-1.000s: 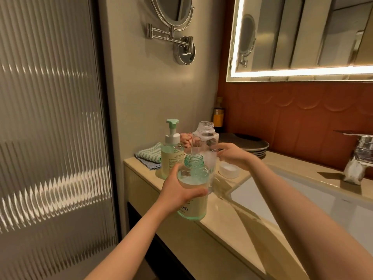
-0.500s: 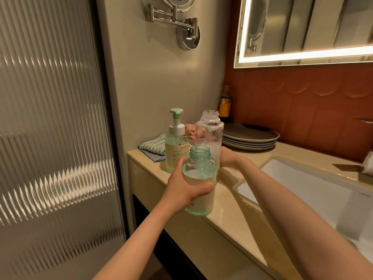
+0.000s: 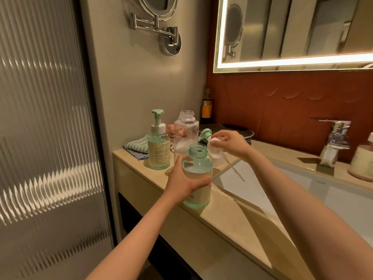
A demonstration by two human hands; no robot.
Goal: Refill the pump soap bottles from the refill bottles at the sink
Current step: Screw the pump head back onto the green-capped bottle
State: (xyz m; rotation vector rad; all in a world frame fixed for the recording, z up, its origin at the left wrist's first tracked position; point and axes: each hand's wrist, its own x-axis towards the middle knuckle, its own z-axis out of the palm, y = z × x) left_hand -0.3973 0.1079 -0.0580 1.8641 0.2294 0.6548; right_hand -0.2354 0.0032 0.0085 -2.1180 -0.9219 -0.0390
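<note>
Green-tinted open bottle sits gripped in the left hand on the desk. The right hand pinches the pump head beside its mouth.

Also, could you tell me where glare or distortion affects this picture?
Head view: the mirror's light strip blows out white; bright streaks glare on the fluted glass door; the wide-angle lens bends the door's edge; the pump head in the right hand looks slightly soft.

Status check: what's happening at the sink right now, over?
Left hand grips open green bottle. Right hand pinches pump head beside its neck, tube not yet in. Neck unobstructed.
</note>
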